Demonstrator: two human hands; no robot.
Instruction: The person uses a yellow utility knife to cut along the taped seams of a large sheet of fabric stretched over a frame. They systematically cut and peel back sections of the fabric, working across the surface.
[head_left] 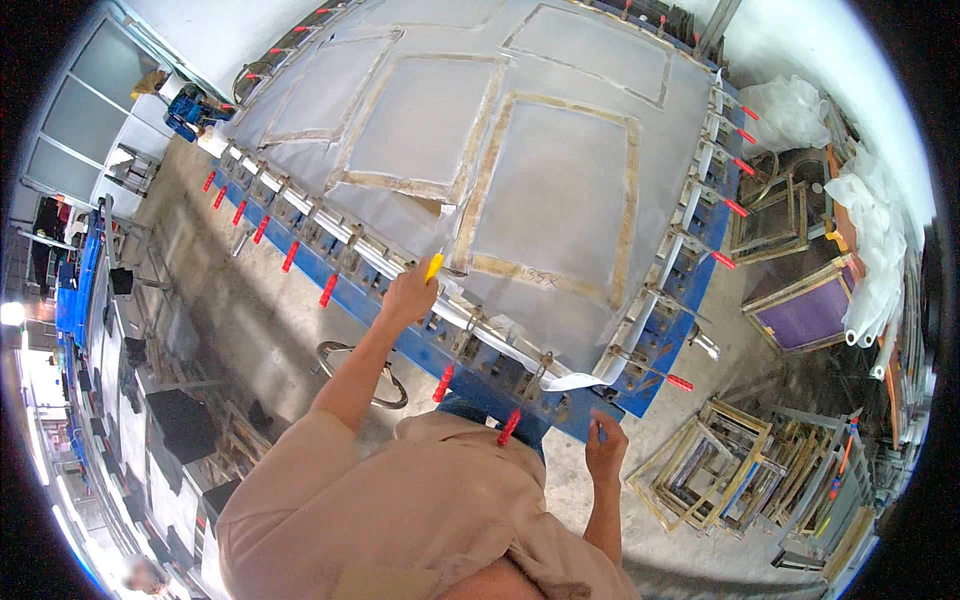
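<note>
My left hand is closed around a yellow utility knife, held over the near edge of a large stretching table. Its blade is too small to make out. A pale, see-through mesh sheet lies stretched across the table over several rectangular frames. The nearest wooden frame sits just beyond the knife, right of a second frame. A gap in the mesh shows by that second frame's near corner. Low beside the table's front corner, my right hand has its fingers curled together; a small bluish bit shows at them.
Clamps with red handles line the blue table edge, some jutting toward me. Stacked wooden frames lean at the lower right. Plastic-wrapped rolls stand against the right wall. A dark rack is at the left.
</note>
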